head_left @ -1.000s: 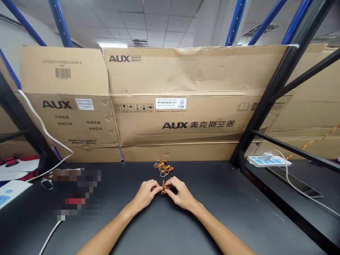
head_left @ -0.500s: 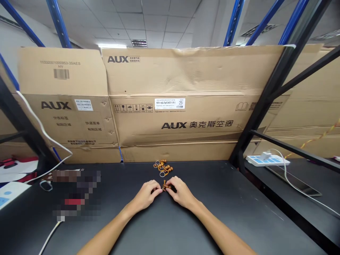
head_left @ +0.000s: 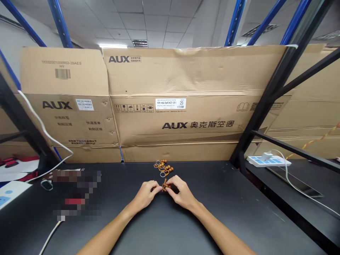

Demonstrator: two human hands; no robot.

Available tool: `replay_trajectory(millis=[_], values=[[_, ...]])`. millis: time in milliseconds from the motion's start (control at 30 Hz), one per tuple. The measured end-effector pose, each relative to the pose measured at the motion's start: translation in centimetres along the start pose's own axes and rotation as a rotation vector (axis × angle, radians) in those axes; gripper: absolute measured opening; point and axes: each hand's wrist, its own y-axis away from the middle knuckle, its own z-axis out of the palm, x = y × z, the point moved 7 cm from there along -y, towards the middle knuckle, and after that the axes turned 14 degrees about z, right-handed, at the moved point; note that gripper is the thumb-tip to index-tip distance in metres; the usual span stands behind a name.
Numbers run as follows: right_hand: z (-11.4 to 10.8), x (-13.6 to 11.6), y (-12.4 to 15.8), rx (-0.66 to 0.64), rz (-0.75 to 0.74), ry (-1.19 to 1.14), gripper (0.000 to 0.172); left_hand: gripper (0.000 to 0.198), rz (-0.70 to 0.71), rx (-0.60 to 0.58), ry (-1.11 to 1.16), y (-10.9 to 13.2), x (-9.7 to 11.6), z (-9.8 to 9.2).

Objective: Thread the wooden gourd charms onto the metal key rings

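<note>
Both hands meet over the black tabletop (head_left: 159, 226) around a small beaded keychain (head_left: 164, 185) with brown beads and an orange-brown cord. My left hand (head_left: 146, 194) pinches its left side between thumb and fingertips. From the right, my right hand (head_left: 181, 191) pinches the cord and beads, its fingers curled over part of them. A short piece of cord sticks up between the hands. Just beyond lies a small pile of similar beaded keychains (head_left: 167, 168) with silver split rings. The fingers hide part of the held keychain.
Printed cardboard panels (head_left: 170, 81) stand along the back edge. Black rack posts (head_left: 268, 92) rise at both sides. A power strip (head_left: 268, 161) and a dark flat device (head_left: 294, 181) are at right; a white cable (head_left: 50, 232) and a pixelated patch are at left.
The cord piece between my fingers now stands up a little higher, and the held keychain has turned slightly. Both hands stay nearly in place; the whole view has shifted very slightly.
</note>
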Motion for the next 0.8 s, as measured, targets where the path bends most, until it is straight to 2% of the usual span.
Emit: replay_trajectory(millis=[300,800], values=[[0.24,-0.55,0.14,-0.007,-0.059,0.012,0.006,0.037,-0.014,-0.008,0.023,0.00,-0.18,0.10],[0.61,-0.51,0.25,-0.034,-0.072,0.130,0.007,0.039,-0.002,-0.015,0.009,-0.12,0.11,0.02]])
